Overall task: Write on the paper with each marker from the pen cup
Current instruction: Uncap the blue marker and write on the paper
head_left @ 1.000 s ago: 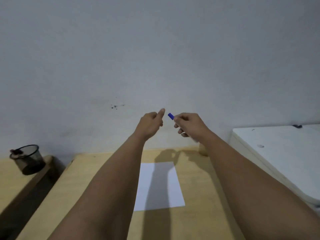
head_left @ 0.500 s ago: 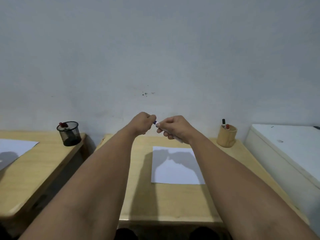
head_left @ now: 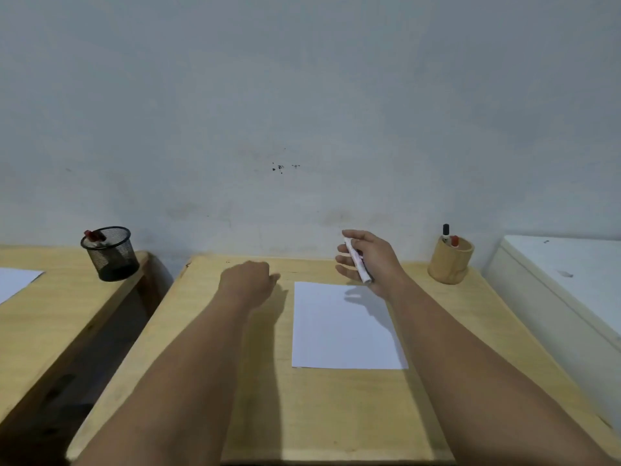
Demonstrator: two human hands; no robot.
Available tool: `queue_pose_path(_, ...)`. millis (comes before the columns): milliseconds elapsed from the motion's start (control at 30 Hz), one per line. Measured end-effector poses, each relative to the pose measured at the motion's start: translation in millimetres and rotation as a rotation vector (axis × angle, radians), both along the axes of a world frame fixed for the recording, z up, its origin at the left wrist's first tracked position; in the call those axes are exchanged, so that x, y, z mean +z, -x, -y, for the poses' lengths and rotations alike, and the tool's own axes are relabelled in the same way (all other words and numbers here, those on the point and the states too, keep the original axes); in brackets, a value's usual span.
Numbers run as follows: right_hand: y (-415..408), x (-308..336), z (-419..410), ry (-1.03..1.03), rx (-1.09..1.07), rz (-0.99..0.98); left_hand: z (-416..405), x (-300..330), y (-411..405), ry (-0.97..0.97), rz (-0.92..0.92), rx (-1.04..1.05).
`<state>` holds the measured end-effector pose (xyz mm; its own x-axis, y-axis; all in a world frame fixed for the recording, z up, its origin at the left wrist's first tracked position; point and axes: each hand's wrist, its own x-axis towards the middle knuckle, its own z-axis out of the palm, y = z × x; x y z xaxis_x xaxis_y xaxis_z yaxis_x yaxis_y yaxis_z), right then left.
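Observation:
My right hand (head_left: 373,260) holds a white marker (head_left: 357,260) just above the far edge of the white paper (head_left: 342,331). The marker's dark tip points down toward me, and no blue cap shows on it. My left hand (head_left: 247,280) rests as a closed fist on the wooden desk (head_left: 235,381), just left of the paper. The cap itself is hidden inside the fist. A round wooden pen cup (head_left: 450,262) stands at the desk's far right corner, with a black marker (head_left: 446,229) and a red marker (head_left: 454,241) in it.
A black mesh cup (head_left: 109,255) holding a red-capped pen stands on a second desk (head_left: 50,297) to the left, across a dark gap. Another paper (head_left: 13,280) lies on that desk. A white cabinet (head_left: 564,284) adjoins on the right, and a grey wall runs behind.
My hands were together in the air at the marker's blue end. They have since separated and lowered: the left fist went to the desk and the right kept the marker. The view tilted down.

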<state>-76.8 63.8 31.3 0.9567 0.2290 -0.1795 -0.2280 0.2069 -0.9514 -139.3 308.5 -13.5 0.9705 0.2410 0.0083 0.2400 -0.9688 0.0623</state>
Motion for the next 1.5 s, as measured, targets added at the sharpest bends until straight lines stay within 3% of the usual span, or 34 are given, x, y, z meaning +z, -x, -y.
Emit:
queue_pose_path(167,-20.4,-14.3,-10.7,-0.245,0.044,-0.172,6.1,-35.1,-22.1,-0.068,-0.106,-0.004)
queue_pose_path(400,-29.8,-40.2,-17.6,-0.159,0.051,-0.107,0.8,-48.4,-26.4,-0.028,-0.030,-0.032)
queue_pose_path(533,-22.4,-44.2,-19.1,-0.036,-0.021,-0.070,5.1,-42.2,-3.6,0.013,0.211,-0.056)
queue_pose_path(633,-17.3,-47.2,-21.2,0.056,-0.148,-0.032,10.5,-45.8,26.2,0.023,0.417,-0.230)
queue_pose_path(733,-7.1,-50.4,-26.4,0.097,-0.158,-0.028,9.1,-57.7,50.5,0.095,0.334,-0.384)
queue_pose_path(900,8.5,-57.8,-35.0,0.159,-0.070,0.000,17.0,-59.4,74.8,0.193,0.293,-0.370)
queue_pose_path(1067,11.5,-65.8,-49.6,0.197,-0.079,0.018,21.0,-62.9,81.9,0.190,0.012,-0.370)
queue_pose_path(1367,-2.3,-81.5,-68.8,0.373,-0.083,0.111,18.2,-68.7,82.3,0.274,0.070,-0.342)
queue_pose_path(1500,-8.2,-88.8,-81.9,0.341,-0.095,0.133,13.1,-67.6,80.1,0.169,-0.002,-0.321)
